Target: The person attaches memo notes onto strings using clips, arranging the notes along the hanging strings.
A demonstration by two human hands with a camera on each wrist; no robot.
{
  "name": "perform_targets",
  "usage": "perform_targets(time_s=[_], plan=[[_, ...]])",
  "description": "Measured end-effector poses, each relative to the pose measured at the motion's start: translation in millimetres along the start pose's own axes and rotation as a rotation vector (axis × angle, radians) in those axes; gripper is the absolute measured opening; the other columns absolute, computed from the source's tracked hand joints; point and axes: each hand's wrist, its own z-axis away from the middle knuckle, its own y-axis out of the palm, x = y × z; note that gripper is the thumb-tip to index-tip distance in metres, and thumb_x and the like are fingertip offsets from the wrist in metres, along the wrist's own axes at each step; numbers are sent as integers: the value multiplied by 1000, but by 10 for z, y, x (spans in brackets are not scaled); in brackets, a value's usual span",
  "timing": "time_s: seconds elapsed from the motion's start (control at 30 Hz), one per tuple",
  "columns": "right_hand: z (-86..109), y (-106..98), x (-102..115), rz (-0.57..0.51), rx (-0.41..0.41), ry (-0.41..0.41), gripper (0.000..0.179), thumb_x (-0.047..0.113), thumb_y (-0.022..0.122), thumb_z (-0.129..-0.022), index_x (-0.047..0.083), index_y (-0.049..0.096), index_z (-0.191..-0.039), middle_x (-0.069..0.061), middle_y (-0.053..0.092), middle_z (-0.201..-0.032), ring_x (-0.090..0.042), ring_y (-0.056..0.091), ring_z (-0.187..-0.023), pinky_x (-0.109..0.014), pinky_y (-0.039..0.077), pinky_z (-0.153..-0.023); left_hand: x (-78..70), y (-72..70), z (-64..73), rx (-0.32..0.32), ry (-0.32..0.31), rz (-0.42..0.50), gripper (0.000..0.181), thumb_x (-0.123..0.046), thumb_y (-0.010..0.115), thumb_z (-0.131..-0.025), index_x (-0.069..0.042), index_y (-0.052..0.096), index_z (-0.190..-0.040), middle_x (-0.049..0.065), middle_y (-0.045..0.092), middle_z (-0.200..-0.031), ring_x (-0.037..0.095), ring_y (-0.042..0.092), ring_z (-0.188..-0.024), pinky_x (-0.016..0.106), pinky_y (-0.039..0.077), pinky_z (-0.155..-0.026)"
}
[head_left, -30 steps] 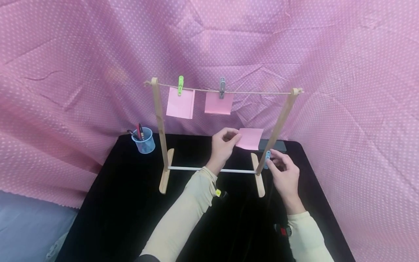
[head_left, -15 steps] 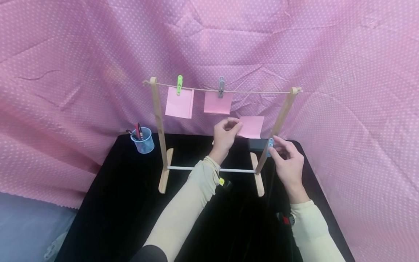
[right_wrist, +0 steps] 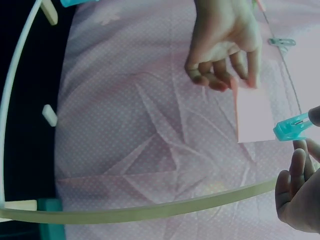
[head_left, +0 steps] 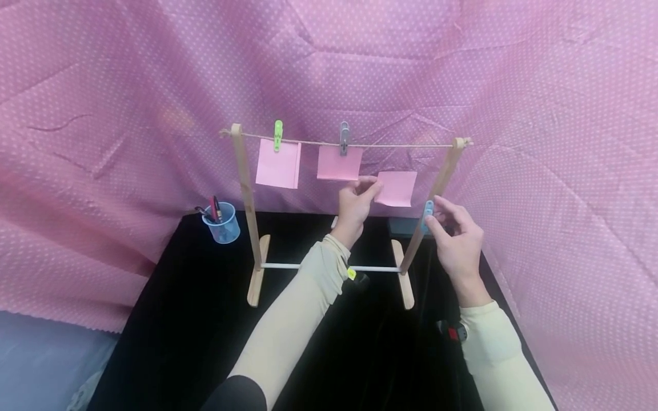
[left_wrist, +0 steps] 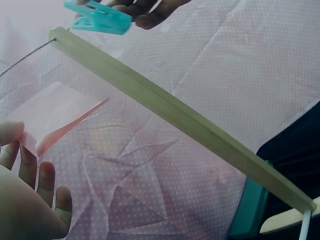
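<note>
My left hand (head_left: pixel 353 210) pinches a pink sticky note (head_left: pixel 396 188) by its left edge, below the string (head_left: pixel 411 146) of a small wooden frame. In the right wrist view the note (right_wrist: pixel 254 115) hangs from thumb and finger. My right hand (head_left: pixel 458 240) holds a blue clothespin (head_left: pixel 427 216) between thumb and fingers, in front of the frame's right post (head_left: pixel 446 176). On the string, a green clothespin (head_left: pixel 278 136) holds one pink note (head_left: pixel 277 165) at the left, and a grey clothespin (head_left: pixel 344 138) holds another note (head_left: pixel 339 164) near the middle.
A blue mesh cup (head_left: pixel 225 229) with pens stands left of the frame's left post (head_left: pixel 247 194). A white rod (head_left: pixel 281 266) joins the wooden feet. Behind the right post lies a dark flat box (head_left: pixel 403 227) on the black tabletop (head_left: pixel 195 331). Pink dotted cloth (head_left: pixel 360 68) surrounds the table.
Both hands have risen toward the string, the left with the pink note and the right with the blue clothespin. The right hand has also shifted slightly right. The hanging notes stay clipped.
</note>
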Motion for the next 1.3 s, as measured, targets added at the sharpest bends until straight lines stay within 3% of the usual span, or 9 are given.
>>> perform_targets(time_s=[0.3,0.43,0.57,0.8,1.03,1.3], plan=[[-282,13,60,-37,29,-22,29,-6,70,-88,-4,71,-117,15,68,-96,-4,63,-80,-15,52,-71,-77,67,-20,-1,-77,148,5,-1,73,-88,-5,72,-91,-4,67,-83,6,56,-73,18,45,-63],[-409,59,138,-82,26,-11,28,-6,70,-88,-5,71,-116,16,71,-94,-5,64,-82,-17,51,-75,-104,95,-22,14,-111,217,18,1,72,-89,-16,69,-82,-6,65,-81,7,53,-67,17,44,-58],[-539,122,239,-151,25,29,28,-7,68,-88,-7,70,-117,13,71,-92,-7,65,-83,-20,51,-78,-135,115,-21,21,-127,252,23,0,71,-90,-20,67,-80,-7,62,-75,9,50,-66,17,43,-57],[-742,225,413,-191,31,78,27,-3,64,-92,0,71,-118,9,71,-93,-10,64,-87,-25,50,-83,-182,148,-17,30,-137,282,23,-2,71,-91,-22,68,-79,-8,59,-72,6,49,-65,21,42,-64],[-888,292,466,-185,12,34,25,-4,63,-92,-3,70,-117,9,70,-94,-10,64,-87,-25,52,-84,-219,191,-20,26,-84,335,24,1,69,-90,-20,67,-79,-8,61,-71,5,52,-62,21,44,-62],[-898,429,552,-232,-34,-33,23,-6,67,-90,-6,71,-113,7,73,-90,-12,65,-82,-23,54,-81,-241,110,36,65,-102,394,24,1,69,-91,-20,68,-80,-7,63,-76,5,55,-68,19,46,-59]])
